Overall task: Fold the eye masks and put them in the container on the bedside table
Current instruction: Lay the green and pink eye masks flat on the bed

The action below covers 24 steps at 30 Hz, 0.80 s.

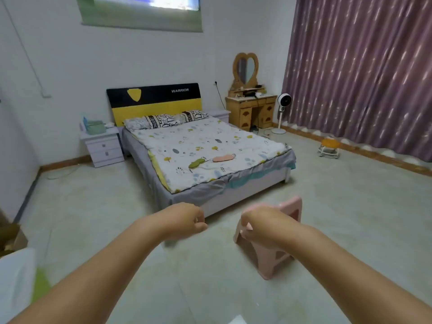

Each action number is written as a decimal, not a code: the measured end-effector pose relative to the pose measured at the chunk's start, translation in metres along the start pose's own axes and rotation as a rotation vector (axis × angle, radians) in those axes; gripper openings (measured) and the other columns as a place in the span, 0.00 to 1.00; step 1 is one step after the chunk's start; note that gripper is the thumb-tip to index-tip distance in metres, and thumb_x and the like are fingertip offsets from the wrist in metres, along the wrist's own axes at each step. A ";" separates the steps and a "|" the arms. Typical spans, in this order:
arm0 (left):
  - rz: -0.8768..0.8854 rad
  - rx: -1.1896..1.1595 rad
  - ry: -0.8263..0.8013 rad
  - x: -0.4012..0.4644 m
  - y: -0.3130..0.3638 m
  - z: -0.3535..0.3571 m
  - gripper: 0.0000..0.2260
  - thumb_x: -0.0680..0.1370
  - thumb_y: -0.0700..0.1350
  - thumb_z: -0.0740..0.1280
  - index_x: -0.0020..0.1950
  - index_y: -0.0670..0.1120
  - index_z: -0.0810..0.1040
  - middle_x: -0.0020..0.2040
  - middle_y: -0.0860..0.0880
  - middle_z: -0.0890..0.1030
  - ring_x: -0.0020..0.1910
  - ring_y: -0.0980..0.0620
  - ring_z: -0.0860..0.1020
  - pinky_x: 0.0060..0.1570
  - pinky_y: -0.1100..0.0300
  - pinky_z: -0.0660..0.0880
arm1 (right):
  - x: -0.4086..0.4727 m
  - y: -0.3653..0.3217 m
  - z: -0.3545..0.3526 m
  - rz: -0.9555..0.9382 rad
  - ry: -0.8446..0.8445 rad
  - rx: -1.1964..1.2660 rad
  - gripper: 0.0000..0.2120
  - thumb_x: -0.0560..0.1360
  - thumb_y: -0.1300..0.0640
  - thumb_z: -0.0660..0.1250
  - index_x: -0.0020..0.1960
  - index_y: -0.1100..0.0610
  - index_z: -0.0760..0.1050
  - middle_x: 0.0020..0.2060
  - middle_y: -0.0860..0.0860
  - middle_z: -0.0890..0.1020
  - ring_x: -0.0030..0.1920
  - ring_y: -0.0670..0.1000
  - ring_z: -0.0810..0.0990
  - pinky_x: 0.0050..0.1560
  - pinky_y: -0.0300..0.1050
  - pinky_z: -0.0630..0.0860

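Both eye masks lie on the bed (210, 146), near its foot end, well ahead of the person and slightly to the middle of the view: a green eye mask (196, 163) on the left and a pink eye mask (223, 158) just beside it on the right, their ends almost meeting. Each lies with its long axis running roughly across the bed, left to right, tilted a little. The left hand (187, 220) and the right hand (258, 226) are held out in front over the floor, both loosely curled and holding nothing, well apart from the masks. Neither hand is clearly nearer; the green mask lines up more with the left hand, the pink with the right. A pink stool (273, 244) stands on the floor just under the right hand. The container (94, 126) sits on the bedside table (102, 146) at the far left of the bed's head, so folded masks would likely have to be carried up that side.
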<state>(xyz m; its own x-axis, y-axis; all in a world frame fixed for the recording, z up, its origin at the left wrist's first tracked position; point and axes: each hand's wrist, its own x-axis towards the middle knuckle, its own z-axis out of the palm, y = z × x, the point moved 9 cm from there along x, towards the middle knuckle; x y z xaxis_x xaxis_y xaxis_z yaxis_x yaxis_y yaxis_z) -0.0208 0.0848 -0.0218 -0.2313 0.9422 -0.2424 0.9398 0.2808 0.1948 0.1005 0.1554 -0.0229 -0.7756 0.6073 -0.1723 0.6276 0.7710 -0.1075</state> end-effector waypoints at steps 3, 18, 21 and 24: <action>-0.021 -0.006 -0.033 0.028 -0.018 -0.003 0.14 0.78 0.52 0.59 0.56 0.47 0.77 0.57 0.48 0.79 0.53 0.50 0.76 0.48 0.60 0.70 | 0.034 0.005 -0.002 0.009 -0.014 0.003 0.15 0.75 0.51 0.59 0.57 0.56 0.76 0.56 0.56 0.79 0.54 0.58 0.77 0.51 0.49 0.75; 0.024 0.003 -0.058 0.222 -0.154 -0.076 0.14 0.78 0.53 0.58 0.58 0.48 0.75 0.58 0.47 0.79 0.54 0.49 0.76 0.52 0.58 0.72 | 0.268 0.012 -0.046 0.096 -0.015 0.041 0.16 0.77 0.53 0.59 0.59 0.60 0.75 0.58 0.58 0.79 0.57 0.58 0.76 0.58 0.52 0.75; 0.042 0.021 -0.047 0.264 -0.174 -0.090 0.14 0.78 0.53 0.58 0.57 0.48 0.76 0.56 0.47 0.79 0.51 0.50 0.76 0.48 0.59 0.71 | 0.309 0.021 -0.056 0.115 0.022 0.068 0.15 0.76 0.54 0.60 0.57 0.61 0.76 0.55 0.59 0.80 0.55 0.59 0.78 0.56 0.53 0.77; 0.044 0.012 -0.051 0.304 -0.187 -0.098 0.14 0.77 0.54 0.58 0.57 0.49 0.76 0.57 0.48 0.79 0.51 0.50 0.76 0.48 0.60 0.70 | 0.344 0.037 -0.062 0.131 0.030 0.087 0.14 0.75 0.54 0.60 0.54 0.62 0.76 0.53 0.60 0.81 0.52 0.60 0.79 0.53 0.53 0.78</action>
<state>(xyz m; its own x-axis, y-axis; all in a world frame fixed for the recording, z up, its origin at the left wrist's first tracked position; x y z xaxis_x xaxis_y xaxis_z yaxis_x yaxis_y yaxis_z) -0.2914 0.3366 -0.0383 -0.1765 0.9430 -0.2820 0.9519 0.2365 0.1948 -0.1471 0.4047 -0.0250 -0.6872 0.7083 -0.1614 0.7264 0.6658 -0.1704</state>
